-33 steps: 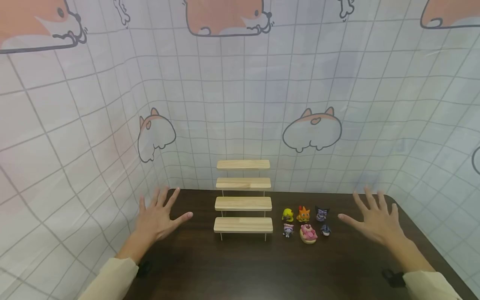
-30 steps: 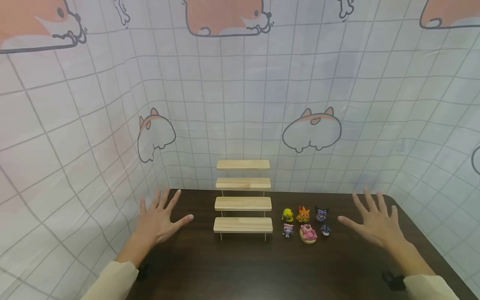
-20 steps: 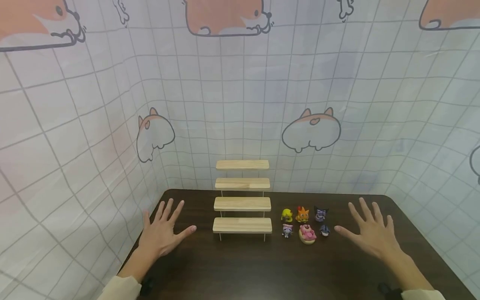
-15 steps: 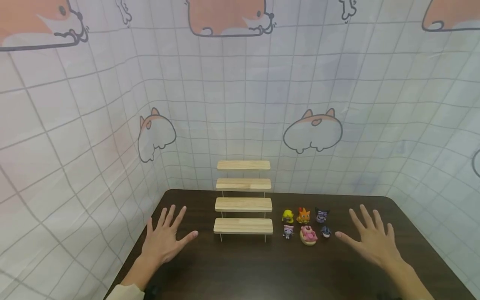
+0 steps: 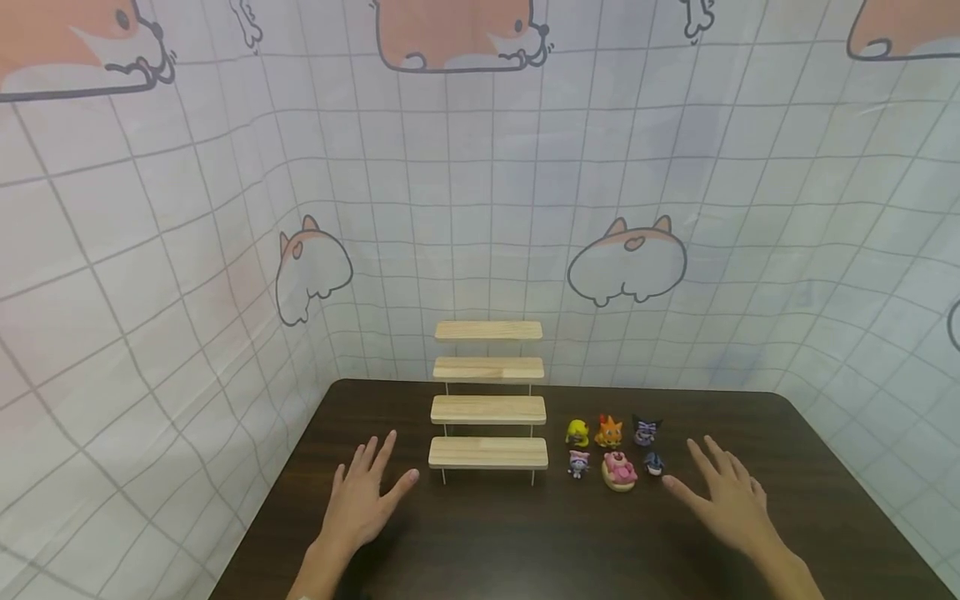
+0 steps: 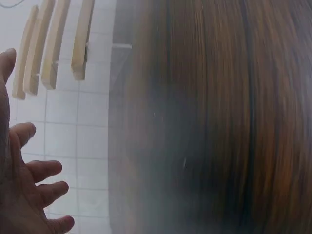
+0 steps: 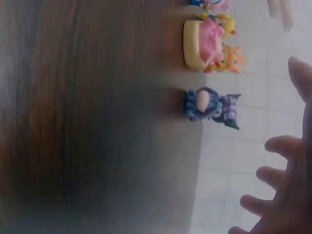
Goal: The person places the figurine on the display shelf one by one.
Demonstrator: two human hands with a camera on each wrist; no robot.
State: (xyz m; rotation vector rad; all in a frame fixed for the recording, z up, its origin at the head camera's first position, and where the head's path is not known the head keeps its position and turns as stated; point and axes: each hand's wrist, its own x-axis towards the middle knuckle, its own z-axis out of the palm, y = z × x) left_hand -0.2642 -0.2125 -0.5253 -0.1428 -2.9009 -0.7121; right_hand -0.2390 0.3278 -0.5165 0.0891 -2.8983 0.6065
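My left hand (image 5: 358, 504) hovers over the table at the left of a stepped wooden display stand (image 5: 488, 452), its fingers spread and holding nothing. On the other side, my right hand (image 5: 727, 500) is also spread, nearest to a small dark blue donkey figurine (image 5: 654, 464) and not touching it. Beside that figurine lies a pink bear figurine on a cream base (image 5: 619, 472). A small grey-and-pink figurine (image 5: 577, 464) stands left of the bear. Behind them are a yellow figurine (image 5: 577, 432), an orange spiky one (image 5: 609, 432) and a purple-and-black eared one (image 5: 646, 431).
The dark wooden table (image 5: 480, 550) has rounded back corners. A white gridded curtain (image 5: 465, 183) with cartoon dogs surrounds it at the back and both sides. The stand's several planks rise in steps toward the back, on thin metal legs.
Both hands have come lower and nearer to the body, and inward toward the middle; the sleeves have mostly left the head view. The stand and figurines stay in place.
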